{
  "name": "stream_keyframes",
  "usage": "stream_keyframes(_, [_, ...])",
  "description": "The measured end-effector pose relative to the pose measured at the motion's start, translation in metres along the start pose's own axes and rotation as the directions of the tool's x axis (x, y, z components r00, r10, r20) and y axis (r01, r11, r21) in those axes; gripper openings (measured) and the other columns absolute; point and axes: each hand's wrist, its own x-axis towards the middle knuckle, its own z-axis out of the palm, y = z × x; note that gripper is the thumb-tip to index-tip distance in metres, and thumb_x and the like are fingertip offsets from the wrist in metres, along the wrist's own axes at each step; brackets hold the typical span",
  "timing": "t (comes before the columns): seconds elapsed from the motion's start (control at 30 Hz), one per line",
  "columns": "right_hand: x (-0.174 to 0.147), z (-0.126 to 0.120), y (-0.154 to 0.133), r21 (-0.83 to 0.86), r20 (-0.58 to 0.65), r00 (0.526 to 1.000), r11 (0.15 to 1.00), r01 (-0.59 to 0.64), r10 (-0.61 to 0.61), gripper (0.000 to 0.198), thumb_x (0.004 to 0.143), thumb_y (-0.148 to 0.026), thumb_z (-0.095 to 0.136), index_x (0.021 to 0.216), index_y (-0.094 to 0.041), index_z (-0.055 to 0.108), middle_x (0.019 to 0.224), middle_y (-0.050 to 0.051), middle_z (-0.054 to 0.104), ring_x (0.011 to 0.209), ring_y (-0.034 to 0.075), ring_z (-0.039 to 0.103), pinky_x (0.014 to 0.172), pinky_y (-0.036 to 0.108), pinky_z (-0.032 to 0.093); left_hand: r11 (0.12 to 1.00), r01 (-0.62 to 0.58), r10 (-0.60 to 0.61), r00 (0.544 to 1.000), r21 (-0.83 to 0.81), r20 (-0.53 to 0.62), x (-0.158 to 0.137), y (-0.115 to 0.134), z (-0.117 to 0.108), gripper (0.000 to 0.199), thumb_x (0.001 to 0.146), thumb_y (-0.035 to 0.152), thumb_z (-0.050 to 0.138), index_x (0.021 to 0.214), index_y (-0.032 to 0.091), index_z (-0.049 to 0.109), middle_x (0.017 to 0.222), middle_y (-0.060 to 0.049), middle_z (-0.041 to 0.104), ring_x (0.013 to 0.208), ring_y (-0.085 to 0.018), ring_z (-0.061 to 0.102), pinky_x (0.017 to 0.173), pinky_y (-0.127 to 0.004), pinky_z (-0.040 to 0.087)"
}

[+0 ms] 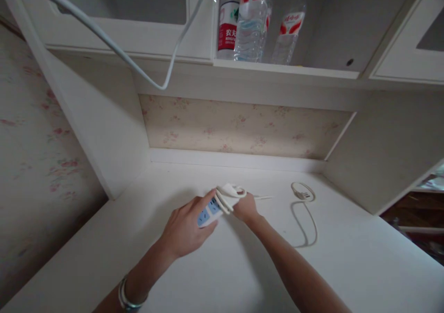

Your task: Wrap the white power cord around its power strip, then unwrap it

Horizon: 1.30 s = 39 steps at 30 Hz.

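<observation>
My left hand [185, 225] is closed around the near end of a white power strip [204, 216] with blue socket faces, held tilted above the white desk. Several turns of cream power cord [225, 199] wrap its far end. There, my right hand [245, 206] closes at the cord, its fingertips mostly hidden behind the strip and coils. A short stretch of cord sticks out beyond that hand. To the right, a plug [304, 195] lies on the desk with a loop of cord around it, and a further length of cord curves toward me.
Overhead, a shelf [287, 68] holds several plastic bottles [251, 30]. A white cable [163, 87] hangs down in front of the cabinet. Side panels [100, 118] enclose the white desk [166, 285] left and right, with flowered wallpaper [225, 125] at the back.
</observation>
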Motion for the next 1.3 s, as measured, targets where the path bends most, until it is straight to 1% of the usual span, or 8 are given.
stream_keyframes(0.17, [-0.023, 0.014, -0.014, -0.017, -0.095, 0.990, 0.995, 0.099, -0.100, 0.046, 0.096, -0.033, 0.030, 0.070, -0.019, 0.065, 0.065, 0.006, 0.069, 0.058, 0.015, 0.061, 0.058, 0.027, 0.028, 0.960, 0.245, -0.241, 0.970, 0.135, -0.045, 0.013, -0.025, 0.029, 0.071, 0.083, 0.037, 0.051, 0.143, 0.036, 0.014, 0.104, -0.003, 0.061, 0.085, -0.020, 0.063, 0.069, -0.027, 0.045])
stream_keyframes(0.27, [-0.029, 0.013, -0.016, -0.027, -0.230, 0.947, 0.974, 0.224, -0.224, 0.042, 0.095, -0.030, 0.035, 0.064, -0.018, 0.062, 0.058, 0.004, 0.066, 0.053, 0.013, 0.057, 0.058, 0.028, 0.025, 0.920, 0.341, -0.340, 0.940, 0.191, -0.042, 0.016, -0.032, 0.045, 0.074, 0.083, 0.038, 0.051, 0.144, 0.035, 0.011, 0.098, -0.004, 0.060, 0.080, -0.021, 0.063, 0.065, -0.027, 0.043])
stream_keyframes(0.43, [-0.030, 0.000, -0.021, -0.066, -0.320, 0.883, 0.938, 0.341, -0.343, 0.038, 0.093, -0.027, 0.041, 0.061, -0.017, 0.059, 0.053, 0.003, 0.062, 0.049, 0.011, 0.052, 0.058, 0.029, 0.022, 0.887, 0.403, -0.401, 0.914, 0.225, -0.055, 0.016, -0.030, 0.058, 0.075, 0.084, 0.039, 0.049, 0.145, 0.032, 0.007, 0.095, -0.005, 0.058, 0.077, -0.020, 0.062, 0.064, -0.027, 0.041])
stream_keyframes(0.67, [-0.039, -0.008, -0.038, -0.022, -0.370, 0.878, 0.948, 0.318, -0.303, 0.032, 0.091, -0.024, 0.044, 0.062, -0.017, 0.057, 0.053, 0.002, 0.060, 0.050, 0.012, 0.050, 0.058, 0.031, 0.021, 0.862, 0.450, -0.444, 0.892, 0.232, -0.079, 0.005, -0.050, 0.059, 0.068, 0.085, 0.037, 0.046, 0.145, 0.028, 0.014, 0.100, -0.007, 0.056, 0.077, -0.020, 0.061, 0.064, -0.028, 0.042])
stream_keyframes(0.83, [-0.028, -0.025, -0.041, -0.083, -0.425, 0.804, 0.903, 0.422, -0.415, 0.031, 0.089, -0.025, 0.046, 0.061, -0.018, 0.055, 0.052, 0.001, 0.058, 0.050, 0.012, 0.048, 0.058, 0.031, 0.021, 0.910, 0.360, -0.351, 0.933, 0.208, -0.081, -0.003, -0.055, 0.061, 0.058, 0.085, 0.031, 0.047, 0.139, 0.030, 0.029, 0.121, -0.008, 0.049, 0.086, -0.020, 0.059, 0.069, -0.030, 0.045])
stream_keyframes(1.0, [-0.005, -0.050, -0.037, -0.159, -0.482, 0.669, 0.808, 0.567, -0.565, 0.031, 0.088, -0.025, 0.047, 0.058, -0.018, 0.054, 0.049, 0.000, 0.056, 0.049, 0.011, 0.046, 0.056, 0.031, 0.020, 0.944, 0.265, -0.264, 0.964, 0.196, -0.030, -0.004, -0.040, 0.063, 0.053, 0.084, 0.028, 0.050, 0.135, 0.029, 0.036, 0.112, -0.008, 0.051, 0.085, -0.019, 0.058, 0.074, -0.030, 0.046])
stream_keyframes(1.1, [0.010, -0.057, -0.034, -0.162, -0.482, 0.607, 0.745, 0.647, -0.632, 0.035, 0.088, -0.025, 0.045, 0.055, -0.018, 0.052, 0.046, -0.001, 0.054, 0.046, 0.009, 0.044, 0.055, 0.030, 0.020, 0.985, 0.111, -0.122, 0.989, 0.133, 0.081, -0.007, -0.029, 0.062, 0.049, 0.082, 0.027, 0.053, 0.129, 0.032, 0.042, 0.112, -0.006, 0.049, 0.091, -0.019, 0.057, 0.082, -0.032, 0.045])
stream_keyframes(1.3, [0.027, -0.056, -0.028, -0.095, -0.402, 0.643, 0.728, 0.679, -0.652, 0.044, 0.090, -0.030, 0.040, 0.050, -0.018, 0.053, 0.042, -0.001, 0.053, 0.041, 0.009, 0.041, 0.056, 0.028, 0.024, 0.991, -0.133, 0.137, 0.971, -0.036, 0.198, -0.015, -0.008, 0.055, 0.048, 0.079, 0.030, 0.056, 0.126, 0.030, 0.046, 0.112, -0.007, 0.050, 0.096, -0.021, 0.055, 0.087, -0.036, 0.045])
